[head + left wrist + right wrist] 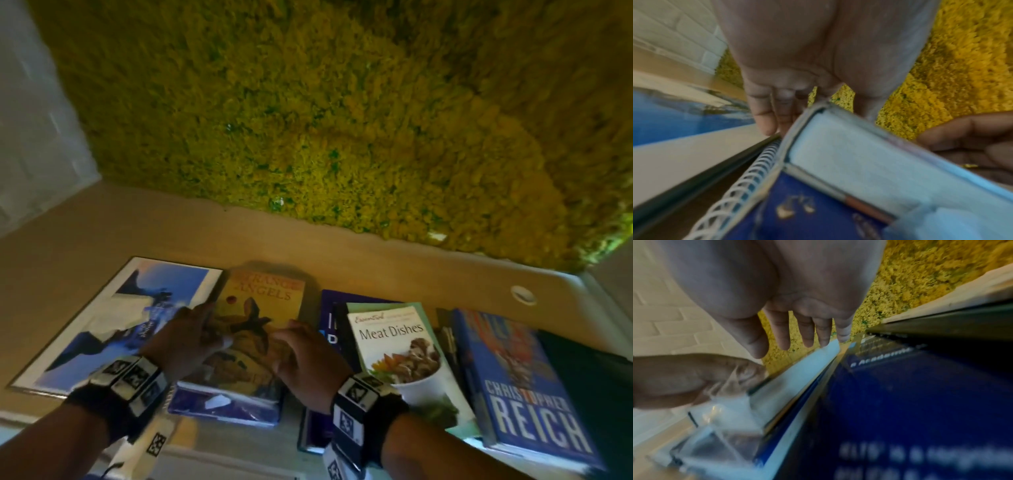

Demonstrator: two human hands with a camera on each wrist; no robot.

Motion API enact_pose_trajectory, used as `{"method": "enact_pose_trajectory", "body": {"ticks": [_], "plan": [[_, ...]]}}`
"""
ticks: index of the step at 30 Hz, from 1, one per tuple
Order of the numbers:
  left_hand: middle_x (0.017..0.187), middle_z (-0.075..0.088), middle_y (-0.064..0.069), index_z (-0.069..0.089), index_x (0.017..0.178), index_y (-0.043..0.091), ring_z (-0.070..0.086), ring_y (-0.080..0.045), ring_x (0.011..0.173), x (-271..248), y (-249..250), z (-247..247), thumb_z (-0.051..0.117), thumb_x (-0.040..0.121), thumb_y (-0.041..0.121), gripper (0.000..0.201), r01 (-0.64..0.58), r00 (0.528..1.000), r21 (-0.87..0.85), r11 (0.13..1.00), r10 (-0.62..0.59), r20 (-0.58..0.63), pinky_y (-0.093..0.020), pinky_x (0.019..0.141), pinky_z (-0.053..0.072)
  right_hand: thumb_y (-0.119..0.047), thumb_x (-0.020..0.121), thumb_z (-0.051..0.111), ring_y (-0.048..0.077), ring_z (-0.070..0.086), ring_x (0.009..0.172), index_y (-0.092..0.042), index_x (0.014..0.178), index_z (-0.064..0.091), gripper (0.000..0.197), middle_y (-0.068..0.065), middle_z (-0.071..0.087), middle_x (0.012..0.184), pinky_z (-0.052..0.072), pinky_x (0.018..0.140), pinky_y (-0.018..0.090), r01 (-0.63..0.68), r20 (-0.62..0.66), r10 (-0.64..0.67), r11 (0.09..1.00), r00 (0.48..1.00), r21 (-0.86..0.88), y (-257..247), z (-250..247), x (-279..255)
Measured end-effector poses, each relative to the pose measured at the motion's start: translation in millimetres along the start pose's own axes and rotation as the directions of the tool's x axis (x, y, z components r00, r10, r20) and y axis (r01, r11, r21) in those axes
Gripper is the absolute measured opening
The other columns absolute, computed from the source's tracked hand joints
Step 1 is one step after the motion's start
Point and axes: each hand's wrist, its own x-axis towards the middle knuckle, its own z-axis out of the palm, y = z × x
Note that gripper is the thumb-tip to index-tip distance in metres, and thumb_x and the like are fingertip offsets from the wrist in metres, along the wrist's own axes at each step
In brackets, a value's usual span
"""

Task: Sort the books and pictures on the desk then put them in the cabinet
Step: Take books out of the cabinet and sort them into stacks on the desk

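Books cover the desk (102, 236), and nearest the wrists a blue spiral-bound notebook (222, 409) lies under the "Angels" book (260, 308). Left hand (186, 337) grips that book's left edge, fingers (764, 120) curled down along the spine side, thumb over the cover. Right hand (305, 359) hovers over its right edge with fingers (807, 332) loosely spread and straight; whether they touch it I cannot tell. Left of the left fingers lies a framed blue picture (113, 322). Right of the right fingers sit the "Meat Dishes" book (400, 349) on a dark blue book (329, 311), then the "Reich" book (524, 394). Beyond the fingertips stands a yellow moss wall (342, 102).
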Motion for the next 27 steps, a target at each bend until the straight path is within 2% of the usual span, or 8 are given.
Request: {"method": "enact_pose_trajectory", "body": {"ticks": [4, 7, 11, 16, 19, 23, 25, 27], "plan": [[0.133, 0.048, -0.011, 0.037, 0.150, 0.023, 0.053, -0.033, 0.118, -17.2, 58.2, 26.2, 0.060, 0.086, 0.050, 0.073, -0.114, 0.956, 0.159, 0.981, 0.152, -0.250, -0.045, 0.097, 0.047, -0.037, 0.101, 0.056, 0.019, 0.044, 0.137, -0.023, 0.145, 0.048, 0.047, 0.000, 0.046, 0.149, 0.036, 0.110, 0.031, -0.120, -0.088, 0.123, 0.992, 0.988, 0.038, 47.4, -37.3, -13.0], [0.135, 0.052, -0.007, 0.037, 0.150, 0.026, 0.055, -0.026, 0.122, -33.3, 132.7, 67.1, 0.038, 0.081, 0.068, 0.080, -0.253, 0.960, 0.074, 0.965, 0.260, -0.102, -0.038, 0.099, 0.045, -0.044, 0.097, 0.058, 0.023, 0.044, 0.139, -0.025, 0.148, 0.045, 0.056, 0.002, 0.044, 0.153, 0.038, 0.114, 0.038, -0.340, -0.143, 0.338, 0.940, 0.930, 0.014, 107.4, -61.5, -26.8], [0.147, 0.049, 0.002, 0.038, 0.149, 0.026, 0.048, -0.018, 0.133, -24.2, 194.0, 123.2, 0.055, 0.093, 0.051, 0.064, -0.167, 0.986, 0.059, 0.984, 0.166, 0.017, -0.033, 0.107, 0.042, -0.055, 0.081, 0.064, 0.033, 0.036, 0.138, -0.033, 0.148, 0.032, 0.077, 0.004, 0.031, 0.153, 0.039, 0.113, 0.051, -0.552, -0.108, 0.553, 0.833, 0.827, 0.036, 167.4, -73.7, -54.7], [0.124, 0.061, 0.008, 0.050, 0.127, 0.039, 0.057, -0.015, 0.112, -12.8, 204.2, 145.8, 0.053, 0.082, 0.061, 0.050, -0.064, 0.998, 0.057, 0.996, 0.064, 0.005, -0.040, 0.099, 0.051, -0.059, 0.071, 0.072, 0.036, 0.044, 0.139, -0.033, 0.150, 0.020, 0.099, 0.009, 0.039, 0.155, 0.047, 0.108, 0.053, -0.546, -0.024, 0.549, 0.835, 0.836, 0.072, 205.0, -68.3, -69.3], [0.132, 0.062, 0.003, 0.050, 0.137, 0.026, 0.058, -0.023, 0.118, -10.9, 215.0, 147.3, 0.063, 0.086, 0.051, 0.058, 0.042, 0.999, -0.165, 0.985, -0.047, -0.023, -0.037, 0.100, 0.047, -0.046, 0.076, 0.076, 0.034, 0.046, 0.137, -0.027, 0.155, 0.019, 0.099, 0.011, 0.037, 0.156, 0.049, 0.106, 0.048, -0.542, -0.010, 0.544, 0.836, 0.839, 0.084, 208.3, -67.5, -68.7], [0.145, 0.052, -0.018, 0.041, 0.149, 0.012, 0.056, -0.033, 0.121, -9.6, 221.4, 136.8, 0.071, 0.090, 0.024, 0.068, 0.263, 0.951, -0.666, 0.698, -0.304, 0.057, -0.043, 0.095, 0.052, -0.024, 0.092, 0.069, 0.034, 0.047, 0.135, -0.027, 0.161, 0.006, 0.093, 0.009, 0.030, 0.160, 0.048, 0.101, 0.037, -0.505, -0.072, 0.523, 0.844, 0.849, 0.181, 214.5, -68.7, -66.6], [0.142, 0.055, -0.016, 0.053, 0.140, 0.012, 0.058, -0.034, 0.121, -9.4, 220.4, 132.8, 0.070, 0.090, 0.021, 0.054, 0.287, 0.938, -0.725, 0.626, -0.336, 0.081, -0.046, 0.100, 0.050, -0.013, 0.091, 0.071, 0.031, 0.053, 0.131, -0.029, 0.159, 0.013, 0.091, 0.005, 0.044, 0.151, 0.050, 0.099, 0.036, -0.480, -0.097, 0.536, 0.811, 0.838, 0.336, 217.7, -67.7, -69.1], [0.126, 0.066, -0.010, 0.067, 0.113, 0.018, 0.065, -0.021, 0.100, -9.1, 220.0, 135.7, 0.065, 0.092, 0.017, 0.021, 0.245, 0.962, -0.661, 0.709, -0.265, 0.073, -0.034, 0.082, 0.053, -0.010, 0.085, 0.078, 0.026, 0.061, 0.120, -0.030, 0.150, 0.031, 0.082, -0.001, 0.060, 0.134, 0.056, 0.093, 0.037, -0.436, -0.119, 0.541, 0.772, 0.832, 0.462, 215.6, -67.9, -74.6]]}}
